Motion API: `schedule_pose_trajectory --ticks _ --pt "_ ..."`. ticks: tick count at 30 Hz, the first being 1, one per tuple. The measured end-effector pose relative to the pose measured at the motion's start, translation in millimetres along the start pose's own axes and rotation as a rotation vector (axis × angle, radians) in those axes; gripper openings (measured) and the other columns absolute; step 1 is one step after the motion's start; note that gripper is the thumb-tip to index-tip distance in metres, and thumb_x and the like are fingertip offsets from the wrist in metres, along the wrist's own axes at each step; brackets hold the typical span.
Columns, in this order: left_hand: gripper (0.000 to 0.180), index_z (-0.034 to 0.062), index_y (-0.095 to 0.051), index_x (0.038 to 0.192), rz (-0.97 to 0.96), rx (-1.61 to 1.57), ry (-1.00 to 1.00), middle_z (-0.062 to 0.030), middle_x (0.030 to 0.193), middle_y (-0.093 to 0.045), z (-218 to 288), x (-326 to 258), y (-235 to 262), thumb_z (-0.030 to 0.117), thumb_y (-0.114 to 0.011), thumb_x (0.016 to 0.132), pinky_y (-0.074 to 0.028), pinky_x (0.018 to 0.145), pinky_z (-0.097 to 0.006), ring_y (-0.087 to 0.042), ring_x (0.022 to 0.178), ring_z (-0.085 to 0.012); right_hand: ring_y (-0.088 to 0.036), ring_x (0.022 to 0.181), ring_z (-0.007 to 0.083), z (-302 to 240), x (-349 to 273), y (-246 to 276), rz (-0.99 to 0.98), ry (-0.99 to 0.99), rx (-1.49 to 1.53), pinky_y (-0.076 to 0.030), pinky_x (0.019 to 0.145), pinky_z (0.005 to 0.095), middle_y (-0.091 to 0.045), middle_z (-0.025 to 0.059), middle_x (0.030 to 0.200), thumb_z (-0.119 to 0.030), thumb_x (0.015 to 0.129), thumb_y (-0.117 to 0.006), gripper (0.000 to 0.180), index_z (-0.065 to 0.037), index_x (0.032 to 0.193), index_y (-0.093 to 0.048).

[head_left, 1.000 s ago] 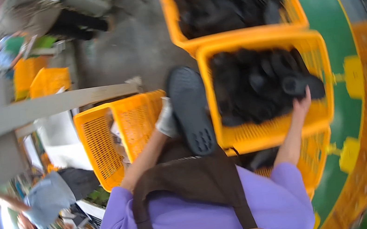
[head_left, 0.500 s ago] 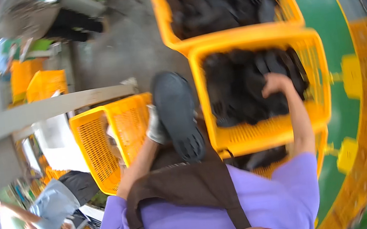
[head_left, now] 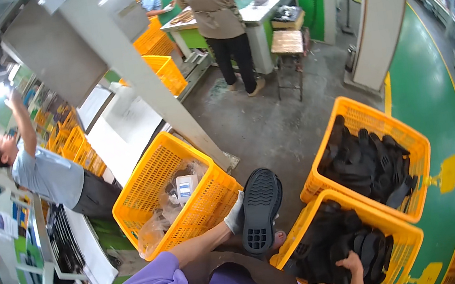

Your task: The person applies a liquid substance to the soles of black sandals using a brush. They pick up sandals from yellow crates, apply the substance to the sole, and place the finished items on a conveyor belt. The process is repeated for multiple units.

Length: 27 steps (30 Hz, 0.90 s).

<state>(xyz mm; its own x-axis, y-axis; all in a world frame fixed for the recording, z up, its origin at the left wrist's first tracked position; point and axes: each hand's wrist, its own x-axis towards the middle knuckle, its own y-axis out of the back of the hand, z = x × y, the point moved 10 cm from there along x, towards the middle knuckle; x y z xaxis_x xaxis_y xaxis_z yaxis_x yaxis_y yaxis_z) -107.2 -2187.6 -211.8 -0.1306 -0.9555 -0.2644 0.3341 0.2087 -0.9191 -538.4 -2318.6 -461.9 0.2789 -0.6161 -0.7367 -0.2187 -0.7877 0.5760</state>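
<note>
My left hand (head_left: 236,216), in a grey glove, grips a black shoe sole (head_left: 260,210) by its edge, tread side up, over the gap between the baskets. My right hand (head_left: 352,264) is down inside the near yellow basket (head_left: 397,234), its fingers resting among several black soles (head_left: 334,240). A second yellow basket (head_left: 351,113) just beyond is also full of black soles (head_left: 367,160).
A yellow basket (head_left: 147,194) at my left holds clear plastic bags and a small white box. A grey slanted post (head_left: 142,72) rises behind it. One person (head_left: 45,167) reaches up at shelves on the left. Two others stand at a far workbench (head_left: 261,9) beside a stool (head_left: 287,46).
The view has swung up and away, now showing the workshop floor and other people. My right hand has sunk lower into the near basket. My left hand still holds the sole.
</note>
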Motion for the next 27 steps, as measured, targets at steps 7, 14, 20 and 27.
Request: schedule_pose_trajectory --ticks 7,14,20,27 --pt "0.074 0.0155 -0.044 0.136 -0.027 -0.156 -0.329 -0.0128 0.125 -0.056 63.7 -77.5 2.9 0.068 -0.042 0.084 -0.05 0.089 -0.049 -0.059 0.105 -0.0327 -0.064 0.093 0.03 -22.6 32.6 -0.6 0.02 -0.047 -0.171 -0.05 0.079 0.0373 -0.066 0.0191 0.097 -0.017 0.065 -0.074 0.053 0.007 0.109 -0.057" --pt "0.087 0.0109 -0.043 0.137 -0.01 -0.291 -0.453 -0.0233 0.126 -0.052 80.4 -190.6 50.3 0.073 -0.048 0.076 -0.048 0.089 -0.054 -0.056 0.107 -0.0417 -0.062 0.097 0.0298 -154.9 93.5 0.4 0.087 0.165 -0.28 -0.049 0.082 0.0378 -0.064 0.0189 0.102 -0.019 0.069 -0.071 0.052 0.007 0.112 -0.055" --pt "0.085 0.0119 -0.042 0.137 0.115 -0.31 -0.727 -0.0206 0.129 -0.051 74.9 -251.8 81.7 0.072 -0.049 0.078 -0.05 0.087 -0.054 -0.057 0.107 -0.0393 -0.06 0.1 0.0297 -243.3 93.2 50.7 0.225 0.337 -0.195 -0.048 0.085 0.0382 -0.062 0.0187 0.106 -0.02 0.073 -0.069 0.052 0.006 0.115 -0.054" --pt "0.076 0.0159 -0.042 0.137 0.075 -0.349 -0.936 -0.0145 0.127 -0.054 84.8 -328.5 84.3 0.068 -0.048 0.082 -0.052 0.083 -0.053 -0.059 0.104 -0.0354 -0.059 0.104 0.0296 -382.5 -22.1 106.9 0.399 0.613 0.065 -0.047 0.088 0.0387 -0.06 0.0184 0.111 -0.022 0.077 -0.066 0.052 0.006 0.118 -0.052"
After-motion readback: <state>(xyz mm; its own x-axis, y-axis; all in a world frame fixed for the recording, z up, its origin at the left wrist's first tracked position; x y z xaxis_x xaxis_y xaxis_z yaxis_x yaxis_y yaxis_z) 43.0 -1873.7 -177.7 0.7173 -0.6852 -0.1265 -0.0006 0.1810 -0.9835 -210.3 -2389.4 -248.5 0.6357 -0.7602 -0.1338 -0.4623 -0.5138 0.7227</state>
